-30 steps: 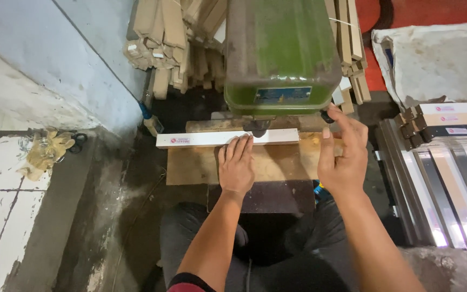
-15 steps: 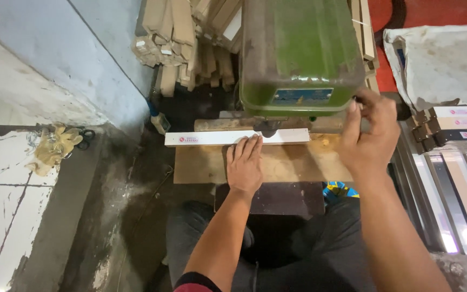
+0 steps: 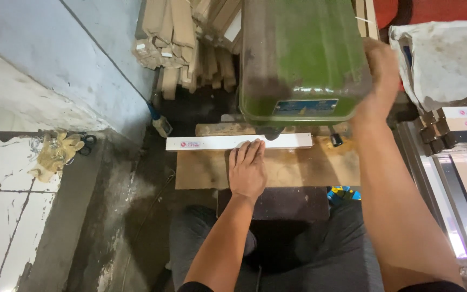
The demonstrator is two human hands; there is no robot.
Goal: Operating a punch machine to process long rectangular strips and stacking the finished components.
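A long, flat white strip is laid sideways on a brown wooden board, right under the front of the big green machine, with its long side running left to right. The left hand is pressed flat and open on the strip's middle, so it is the nearer hand. The right hand is curled at the machine's right side, but what it grips cannot be seen; rough wood sticks are stacked left of the machine.
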